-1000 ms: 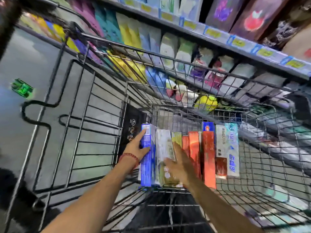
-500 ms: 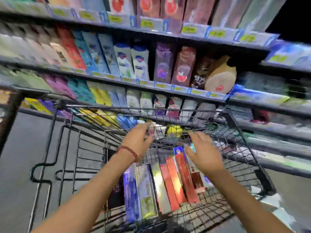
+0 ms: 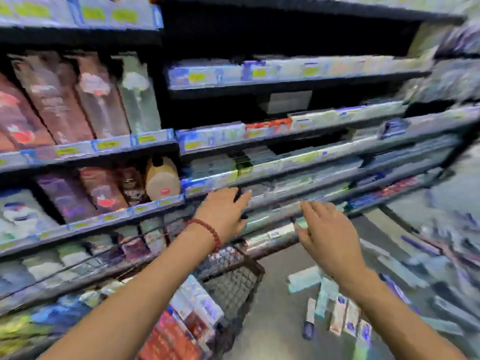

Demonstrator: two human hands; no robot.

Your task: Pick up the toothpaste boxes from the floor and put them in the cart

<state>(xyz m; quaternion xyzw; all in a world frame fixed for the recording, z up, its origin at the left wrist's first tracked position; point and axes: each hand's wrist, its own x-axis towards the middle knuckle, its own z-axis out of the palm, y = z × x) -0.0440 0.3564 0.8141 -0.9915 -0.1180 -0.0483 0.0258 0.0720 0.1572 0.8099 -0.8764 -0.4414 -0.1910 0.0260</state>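
Note:
The picture is heavily blurred by motion. My left hand (image 3: 224, 213), with a red bead bracelet at the wrist, hangs in the air above the wire cart (image 3: 233, 279), fingers spread and holding nothing. My right hand (image 3: 328, 235) is raised to its right, fingers loosely spread, also holding nothing. Several toothpaste boxes (image 3: 187, 323), red and white, lie in the cart at the bottom centre. More toothpaste boxes (image 3: 335, 310) lie scattered on the grey floor below my right forearm, white, teal and blue.
Store shelves (image 3: 285, 154) full of boxes, pouches and bottles fill the view ahead and to the left. Further boxes lie along the floor (image 3: 272, 331) at the right edge, blurred.
Both hands have lifted out of the cart and away from the boxes laid in it. My view has swung up and to the right, bringing the floor boxes into sight.

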